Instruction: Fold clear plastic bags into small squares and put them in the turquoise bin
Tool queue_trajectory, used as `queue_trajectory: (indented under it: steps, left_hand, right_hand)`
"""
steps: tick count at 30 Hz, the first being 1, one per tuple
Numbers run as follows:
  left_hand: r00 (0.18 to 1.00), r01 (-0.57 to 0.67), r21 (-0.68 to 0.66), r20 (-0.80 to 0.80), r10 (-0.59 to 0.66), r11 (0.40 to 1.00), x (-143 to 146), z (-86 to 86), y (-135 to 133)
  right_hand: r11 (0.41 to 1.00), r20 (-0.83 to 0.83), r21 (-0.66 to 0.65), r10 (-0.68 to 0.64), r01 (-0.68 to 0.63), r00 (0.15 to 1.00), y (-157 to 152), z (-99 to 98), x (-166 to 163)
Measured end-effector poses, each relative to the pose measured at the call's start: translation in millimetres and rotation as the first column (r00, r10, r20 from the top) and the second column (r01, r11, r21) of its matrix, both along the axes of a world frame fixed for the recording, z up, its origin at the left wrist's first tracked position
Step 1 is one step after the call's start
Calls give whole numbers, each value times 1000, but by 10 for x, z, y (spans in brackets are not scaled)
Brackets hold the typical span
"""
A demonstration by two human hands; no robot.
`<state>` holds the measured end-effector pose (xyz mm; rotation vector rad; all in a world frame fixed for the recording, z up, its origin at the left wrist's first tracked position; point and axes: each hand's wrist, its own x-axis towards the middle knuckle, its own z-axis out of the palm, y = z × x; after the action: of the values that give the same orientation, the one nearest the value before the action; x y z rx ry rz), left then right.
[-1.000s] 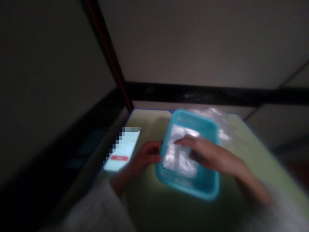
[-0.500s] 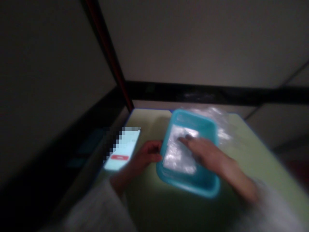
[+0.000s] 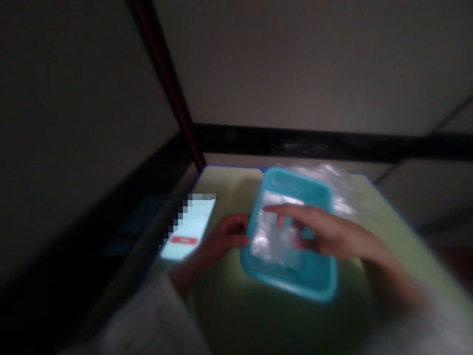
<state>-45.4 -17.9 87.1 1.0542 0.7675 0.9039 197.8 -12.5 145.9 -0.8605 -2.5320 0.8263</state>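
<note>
A turquoise plastic basket [image 3: 310, 288] sits slightly turned on the pale green tabletop. Inside it, toward the left, lies a clear shiny plastic bag [image 3: 271, 241]; what the bag holds, if anything, cannot be made out. My left hand [image 3: 229, 234] grips the basket's left wall, thumb near the rim and fingers partly hidden behind it. Above the bag is my right hand [image 3: 318, 229], index finger stretched out to the left and the others loosely bent. It grasps nothing, and whether a fingertip touches the bag cannot be told.
Left of the basket, a lit phone screen [image 3: 190, 227] with a red button lies at the table's [image 3: 229, 190] left edge. Crumpled clear plastic [image 3: 340, 190] rests behind the basket. A pale wall [image 3: 314, 69] rises beyond the table.
My right hand has lifted off the bag's surface and shifted a little, its fingers now more spread. My left hand, the basket and the bag stay in place.
</note>
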Motion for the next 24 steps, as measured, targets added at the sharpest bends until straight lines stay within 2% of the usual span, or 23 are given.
queue_trajectory:
  steps: [4, 7, 11, 13, 18, 24]
  left_hand:
    - [1000, 15, 1, 7, -15, 1000, 3, 5, 3]
    - [1000, 7, -4, 6, -7, 1000, 6, -2, 7]
    - [1000, 22, -13, 5, -22, 1000, 3, -13, 14]
    - [1000, 19, -13, 5, -19, 1000, -1, -16, 17]
    - [999, 31, -8, 6, -31, 999, -6, -18, 18]
    - [1000, 28, 8, 6, -28, 1000, -17, -47, 25]
  right_hand:
    - [995, -48, -92, 45, -49, 998, 0, 116, -9]
    - [993, -41, -113, 12, -16, 999, 20, 62, -54]
    - [992, 80, 28, -122, 120, 989, 24, -151, -104]
    - [984, 137, 104, -160, 147, 978, 11, -226, -106]
    - [978, 253, 181, -148, 103, 956, -16, -267, -47]
    - [960, 287, 272, -148, 67, 946, -18, -354, -59]
